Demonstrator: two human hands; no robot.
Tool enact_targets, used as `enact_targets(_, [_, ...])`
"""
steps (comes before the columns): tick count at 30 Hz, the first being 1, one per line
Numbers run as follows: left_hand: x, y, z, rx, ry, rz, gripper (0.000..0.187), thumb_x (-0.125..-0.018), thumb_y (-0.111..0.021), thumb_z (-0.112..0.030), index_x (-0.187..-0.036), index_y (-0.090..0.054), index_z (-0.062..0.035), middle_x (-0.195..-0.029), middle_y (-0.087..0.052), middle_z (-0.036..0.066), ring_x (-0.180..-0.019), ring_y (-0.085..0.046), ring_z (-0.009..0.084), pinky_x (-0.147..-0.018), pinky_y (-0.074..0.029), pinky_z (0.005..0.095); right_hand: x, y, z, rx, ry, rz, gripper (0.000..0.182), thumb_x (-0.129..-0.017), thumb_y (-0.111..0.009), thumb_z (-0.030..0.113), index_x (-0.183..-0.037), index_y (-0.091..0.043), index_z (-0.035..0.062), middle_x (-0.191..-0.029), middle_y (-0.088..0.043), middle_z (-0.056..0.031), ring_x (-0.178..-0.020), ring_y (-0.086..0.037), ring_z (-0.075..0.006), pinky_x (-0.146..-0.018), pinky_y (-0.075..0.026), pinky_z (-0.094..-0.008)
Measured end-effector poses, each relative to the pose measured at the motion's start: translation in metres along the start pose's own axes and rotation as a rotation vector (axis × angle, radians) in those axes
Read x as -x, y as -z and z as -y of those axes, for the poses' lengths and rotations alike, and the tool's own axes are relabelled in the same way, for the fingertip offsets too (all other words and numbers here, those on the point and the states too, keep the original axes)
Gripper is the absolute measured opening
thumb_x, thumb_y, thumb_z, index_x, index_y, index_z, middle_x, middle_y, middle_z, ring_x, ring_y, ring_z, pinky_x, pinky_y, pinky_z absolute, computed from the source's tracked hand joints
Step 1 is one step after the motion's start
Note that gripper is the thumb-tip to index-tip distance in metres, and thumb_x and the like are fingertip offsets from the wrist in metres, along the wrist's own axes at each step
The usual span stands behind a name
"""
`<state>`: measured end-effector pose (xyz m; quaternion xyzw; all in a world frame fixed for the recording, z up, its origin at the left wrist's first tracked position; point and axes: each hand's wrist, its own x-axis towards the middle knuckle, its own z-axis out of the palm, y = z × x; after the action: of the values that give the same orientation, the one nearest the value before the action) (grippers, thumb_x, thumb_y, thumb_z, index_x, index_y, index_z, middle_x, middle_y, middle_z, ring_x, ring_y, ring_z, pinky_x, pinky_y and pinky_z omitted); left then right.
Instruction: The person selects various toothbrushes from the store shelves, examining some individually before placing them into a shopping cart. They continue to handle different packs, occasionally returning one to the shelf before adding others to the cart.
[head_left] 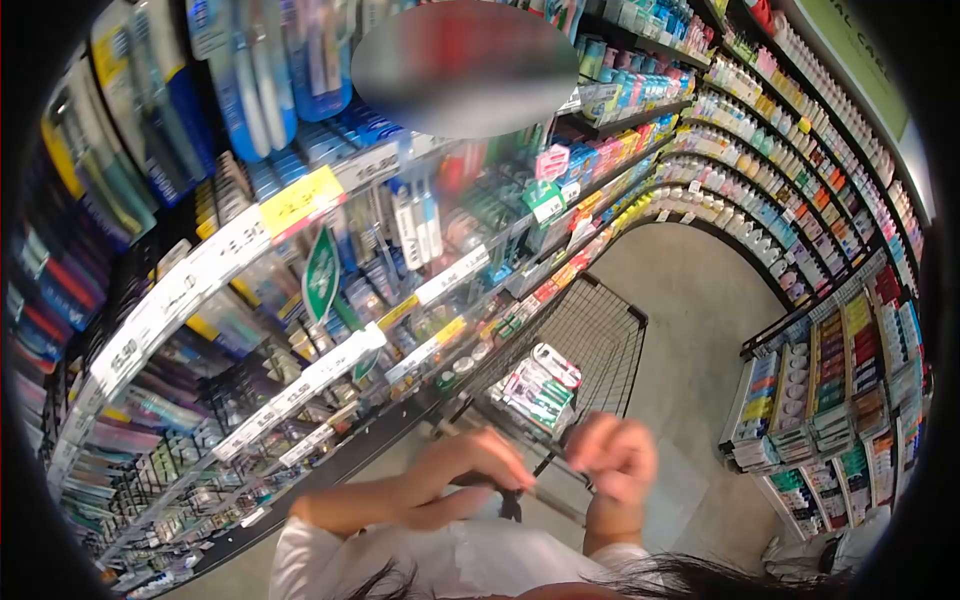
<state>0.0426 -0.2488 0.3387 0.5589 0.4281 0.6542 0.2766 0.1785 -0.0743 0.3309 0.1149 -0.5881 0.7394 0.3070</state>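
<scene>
My left hand (465,472) is in front of my white shirt, fingers bent over and closed around something dark that I cannot make out. A small black piece (510,503) shows below its fingertips. To the right, my right hand (618,458) is raised with its fingers curled in, slightly blurred; whatever they hold, if anything, is hidden. Just beyond both hands stands a wire shopping cart (612,372). Several blister packs (543,392) with green and white items lie at its near end.
Shelves with price rails (185,290) and hanging toothbrush packs (262,85) run close along my left. Curved shelves of bottles (740,175) stand ahead to the right. A display rack (835,375) is at the right, with grey floor (685,300) between. A blurred oval covers the top middle.
</scene>
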Motion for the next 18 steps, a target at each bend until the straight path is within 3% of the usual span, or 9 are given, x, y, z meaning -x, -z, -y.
enact_targets(2, [-0.006, -0.006, -0.052, 0.35, -0.329, 0.036, 0.023, -0.094, -0.044, -0.018, -0.111, -0.051, -0.0046, -0.107, -0.058, 0.022, -0.098, -0.055, 0.04, -0.088, -0.043, 0.056, -0.02, -0.046, 0.035, -0.196, 0.299, 0.133, 0.011, -0.092, -0.051, 0.018, -0.089, -0.045, 0.009, -0.079, -0.055, -0.0145, -0.068, -0.053, -0.0216, -0.061, -0.045, -0.0295])
enact_targets(4, [-0.003, -0.02, -0.093, 0.615, -0.346, 0.082, 0.03, -0.094, -0.043, -0.027, -0.111, -0.05, -0.0033, -0.105, -0.059, 0.023, -0.096, -0.056, 0.0418, -0.086, -0.043, 0.0587, -0.029, -0.088, 0.067, -0.272, 0.414, 0.257, 0.018, -0.094, -0.047, 0.028, -0.093, -0.042, 0.0101, -0.083, -0.057, -0.015, -0.074, -0.053, -0.0226, -0.063, -0.047, -0.0343])
enact_targets(6, [0.019, -0.045, -0.112, 0.663, -0.425, -0.128, 0.034, -0.094, -0.044, -0.033, -0.102, -0.054, -0.0011, -0.098, -0.061, 0.022, -0.084, -0.06, 0.0401, -0.079, -0.047, 0.0542, -0.031, -0.113, 0.084, -0.296, 0.416, 0.333, 0.028, -0.095, -0.046, 0.037, -0.101, -0.042, 0.0093, -0.09, -0.057, -0.0158, -0.082, -0.053, -0.0246, -0.065, -0.048, -0.0367])
enact_targets(8, [0.033, -0.055, -0.137, 0.627, -0.42, -0.156, 0.028, -0.091, -0.05, -0.029, -0.106, -0.052, -0.0064, -0.093, -0.062, 0.015, -0.089, -0.058, 0.033, -0.085, -0.043, 0.0481, -0.028, -0.141, 0.11, -0.177, 0.214, 0.217, 0.024, -0.094, -0.045, 0.033, -0.099, -0.043, 0.0095, -0.089, -0.058, -0.0135, -0.079, -0.053, -0.0238, -0.064, -0.046, -0.0356])
enact_targets(10, [0.043, -0.06, -0.161, 0.601, -0.418, -0.172, 0.027, -0.088, -0.056, -0.026, -0.111, -0.051, -0.0118, -0.089, -0.063, 0.009, -0.094, -0.056, 0.0258, -0.09, -0.039, 0.042, -0.029, -0.209, 0.178, 0.181, -0.197, -0.176, 0.011, -0.094, -0.045, 0.021, -0.087, -0.041, 0.0134, -0.075, -0.059, -0.0035, -0.067, -0.049, -0.0162, -0.06, -0.041, -0.0302])
enact_targets(12, [0.05, -0.062, -0.176, 0.569, -0.428, -0.182, 0.032, -0.086, -0.062, -0.022, -0.115, -0.05, -0.0171, -0.084, -0.064, 0.002, -0.099, -0.054, 0.0186, -0.095, -0.035, 0.0359, -0.018, -0.217, 0.189, 0.18, -0.229, -0.284, 0.011, -0.093, -0.046, 0.017, -0.083, -0.041, 0.014, -0.072, -0.059, -0.0005, -0.066, -0.049, -0.0136, -0.061, -0.041, -0.0288])
enact_targets(14, [0.054, -0.065, -0.181, 0.471, -0.564, -0.256, 0.02, -0.088, -0.058, -0.023, -0.107, -0.055, -0.0156, -0.083, -0.063, 0.001, -0.091, -0.056, 0.0187, -0.087, -0.038, 0.0362, -0.004, -0.203, 0.189, -0.202, -0.015, -0.408, 0.013, -0.091, -0.049, 0.009, -0.081, -0.042, 0.0132, -0.07, -0.056, 0.0047, -0.069, -0.051, -0.0083, -0.065, -0.041, -0.027])
enact_targets(15, [0.054, -0.065, -0.183, 0.42, -0.63, -0.288, 0.016, -0.09, -0.055, -0.023, -0.104, -0.058, -0.0148, -0.083, -0.062, 0.0, -0.087, -0.057, 0.0187, -0.084, -0.04, 0.0363, 0.009, -0.177, 0.178, -0.322, 0.198, -0.182, 0.006, -0.088, -0.05, 0.006, -0.09, -0.05, 0.0115, -0.074, -0.058, 0.0037, -0.075, -0.053, -0.0061, -0.07, -0.042, -0.0262])
enact_targets(18, [0.065, -0.044, -0.182, 0.421, -0.845, 0.061, 0.019, -0.092, -0.048, -0.018, -0.101, -0.062, -0.0097, -0.086, -0.062, 0.003, -0.08, -0.056, 0.017, -0.074, -0.043, 0.033, -0.014, -0.132, 0.161, -0.182, 1.156, 0.223, 0.016, -0.086, -0.047, 0.005, -0.1, -0.054, 0.0116, -0.082, -0.06, 0.0035, -0.083, -0.055, -0.006, -0.073, -0.043, -0.0269])
